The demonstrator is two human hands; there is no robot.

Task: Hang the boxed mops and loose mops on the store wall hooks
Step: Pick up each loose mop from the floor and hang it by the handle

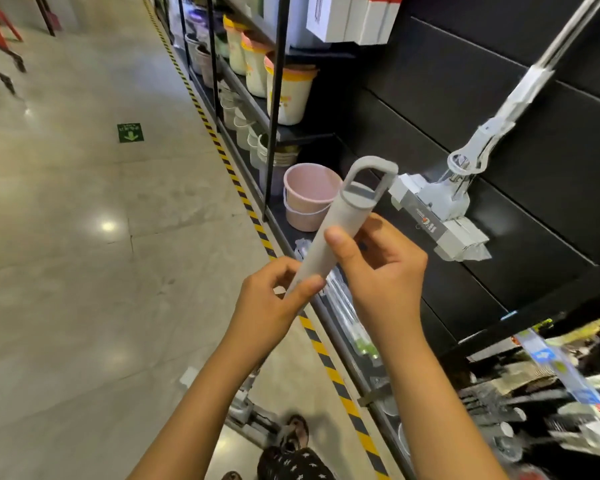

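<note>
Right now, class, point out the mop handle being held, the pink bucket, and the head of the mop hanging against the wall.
mop handle (pixel 343 220), head view, grey shaft just below the hanging loop.
pink bucket (pixel 298 199), head view, outer wall.
hung mop head (pixel 433 209), head view, grey centre block.

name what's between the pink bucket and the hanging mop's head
The grey handle, its loop end up, gripped by the left hand and right hand; head view.
</note>
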